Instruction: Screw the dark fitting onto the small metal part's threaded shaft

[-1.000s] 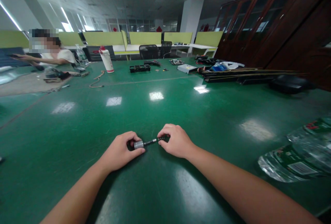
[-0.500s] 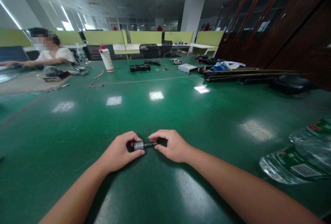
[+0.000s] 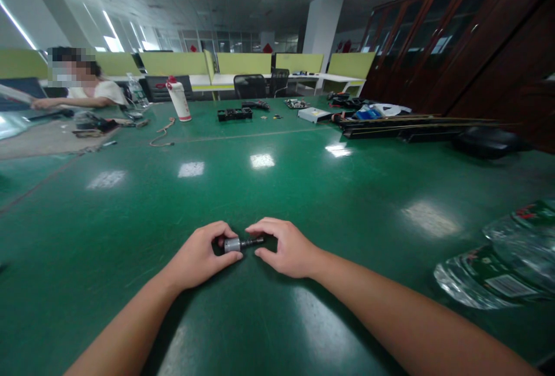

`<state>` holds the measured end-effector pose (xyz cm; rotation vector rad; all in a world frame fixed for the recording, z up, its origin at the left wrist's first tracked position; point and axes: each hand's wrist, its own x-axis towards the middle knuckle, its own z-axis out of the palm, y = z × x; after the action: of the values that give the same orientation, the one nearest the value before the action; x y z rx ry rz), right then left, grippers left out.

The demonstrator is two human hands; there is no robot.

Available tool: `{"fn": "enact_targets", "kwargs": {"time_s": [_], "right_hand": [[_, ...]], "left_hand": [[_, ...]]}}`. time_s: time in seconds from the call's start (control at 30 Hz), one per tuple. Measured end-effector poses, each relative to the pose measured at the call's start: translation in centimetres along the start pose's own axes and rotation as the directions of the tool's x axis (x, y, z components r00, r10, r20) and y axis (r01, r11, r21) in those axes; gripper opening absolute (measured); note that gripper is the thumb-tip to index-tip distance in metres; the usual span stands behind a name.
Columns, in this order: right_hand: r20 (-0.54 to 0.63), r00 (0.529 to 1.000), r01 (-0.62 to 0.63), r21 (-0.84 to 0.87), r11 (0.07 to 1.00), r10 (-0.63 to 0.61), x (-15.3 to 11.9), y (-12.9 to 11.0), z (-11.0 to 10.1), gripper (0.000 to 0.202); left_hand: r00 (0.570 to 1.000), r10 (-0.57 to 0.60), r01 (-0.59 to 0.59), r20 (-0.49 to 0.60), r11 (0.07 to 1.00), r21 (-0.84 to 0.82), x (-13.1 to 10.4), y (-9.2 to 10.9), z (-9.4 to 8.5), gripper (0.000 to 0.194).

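Note:
A small silver cylinder with a dark threaded shaft (image 3: pixel 233 244) lies near the front middle of the green table (image 3: pixel 277 191). The fingers of my left hand (image 3: pixel 203 254) are wrapped round its silver end, and the shaft points right. Around the shaft's free tip, my right hand (image 3: pixel 290 247) is spread, its thumb and fingers apart with a gap on both sides of the tip.
Water bottles (image 3: pixel 498 277) lie at the right edge. At the back are a white bottle (image 3: pixel 179 100), a cord (image 3: pixel 162 133), black parts (image 3: pixel 235 114), a silver box (image 3: pixel 314 114) and long dark rails (image 3: pixel 390 127). A person (image 3: pixel 93 89) sits at the far left.
My right thumb has moved away from the shaft's tip and the shaft shows more fully. My left hand has stayed in place. The person at the far left has raised a pale flat object.

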<state>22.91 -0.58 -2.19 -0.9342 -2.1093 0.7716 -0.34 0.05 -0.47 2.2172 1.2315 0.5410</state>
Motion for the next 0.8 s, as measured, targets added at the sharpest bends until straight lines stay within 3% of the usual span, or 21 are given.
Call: {"fn": "enact_targets", "kwargs": {"time_s": [0.13,0.33,0.8], "right_hand": [[-0.083,0.994,-0.087,-0.128,0.988,0.077,0.19,0.29,0.06,0.033],[0.015,0.999,-0.045,-0.197,0.979,0.049,0.19,0.55,0.08,0.026],[0.051,0.997,-0.039,-0.212,0.977,0.051,0.23,0.55,0.19,0.017]], "left_hand": [[1.000,0.003,-0.003,0.004,1.000,0.006,-0.01,-0.03,0.05,0.020],[1.000,0.007,-0.007,0.018,1.000,0.008,-0.07,0.06,0.00,0.025],[0.999,0.010,-0.010,0.030,1.000,0.017,0.06,-0.19,0.08,0.025]]}}
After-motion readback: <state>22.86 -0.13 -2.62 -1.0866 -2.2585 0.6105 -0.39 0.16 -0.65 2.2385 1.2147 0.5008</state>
